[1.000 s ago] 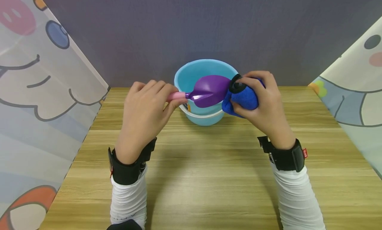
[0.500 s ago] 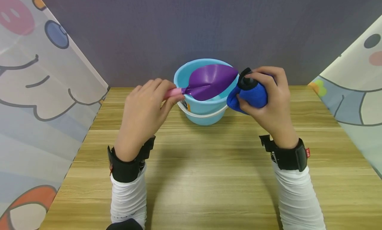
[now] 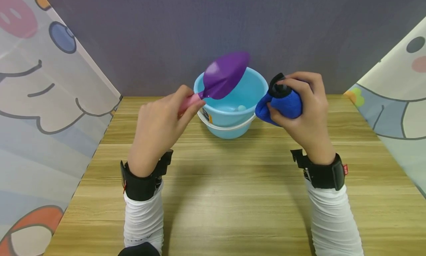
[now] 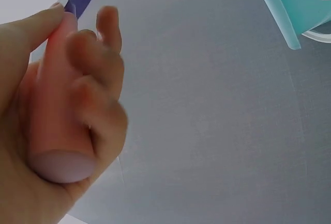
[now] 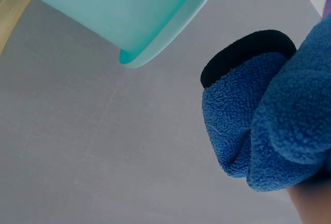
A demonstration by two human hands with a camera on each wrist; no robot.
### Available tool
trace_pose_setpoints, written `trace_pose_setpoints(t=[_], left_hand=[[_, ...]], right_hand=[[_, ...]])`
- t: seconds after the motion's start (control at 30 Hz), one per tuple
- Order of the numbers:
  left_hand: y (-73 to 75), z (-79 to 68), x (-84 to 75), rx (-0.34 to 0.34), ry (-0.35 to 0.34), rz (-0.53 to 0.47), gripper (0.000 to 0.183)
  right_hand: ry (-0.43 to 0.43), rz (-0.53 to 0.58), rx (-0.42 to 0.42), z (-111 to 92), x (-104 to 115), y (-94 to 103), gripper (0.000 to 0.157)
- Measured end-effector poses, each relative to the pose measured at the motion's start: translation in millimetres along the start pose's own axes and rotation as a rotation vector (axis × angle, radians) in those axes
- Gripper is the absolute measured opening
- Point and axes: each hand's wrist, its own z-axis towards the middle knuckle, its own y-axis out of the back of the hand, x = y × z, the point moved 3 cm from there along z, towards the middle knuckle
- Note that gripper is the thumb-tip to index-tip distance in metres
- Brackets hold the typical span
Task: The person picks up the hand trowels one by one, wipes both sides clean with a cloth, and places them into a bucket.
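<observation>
Two white sleeves [image 3: 332, 219] reach in from the near edge of the head view, with black straps [image 3: 139, 185] round both wrists and the wooden desk [image 3: 233, 197] beneath them. Beyond the straps, the left hand [image 3: 158, 126] has its fingers curled loosely round the pink handle of a trowel [image 3: 225, 77], the thumb lying along the handle close to where the blade starts; the left wrist view shows the butt of the handle against the palm. The purple blade points up and away from that hand, slanting to its right. Across from it, the right hand [image 3: 307, 113] grips a bunched blue cloth [image 3: 288, 105], fingers over the top and thumb underneath; the cloth's black trim lies rolled near the fingertips, on the side towards the trowel. Trowel and cloth are held up, apart from each other. Between and slightly beyond the two hands, a light blue bucket [image 3: 227, 119] stands upright near the back of the desk, its white handle hanging down across the front. In the head view the blade overlaps the left part of the bucket's rim. Farther back rises a plain grey wall [image 3: 159, 38], flanked by cartoon-printed panels [image 3: 26, 145].
</observation>
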Motion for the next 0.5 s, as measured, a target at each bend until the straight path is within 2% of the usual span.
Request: trace_pose_setpoints(t=[0.4,0.5], left_hand=[[-6.1,-1.0,4.9,0.098,0.055,0.049,0.038],[-7.3,-1.0,5.7,0.105,0.064,0.061,0.040]], right_hand=[[0.014,-0.005,0.002,-0.5,1.7,1.5,0.046],[0.013,-0.001,-0.004,-0.1,2.2,1.9,0.046]])
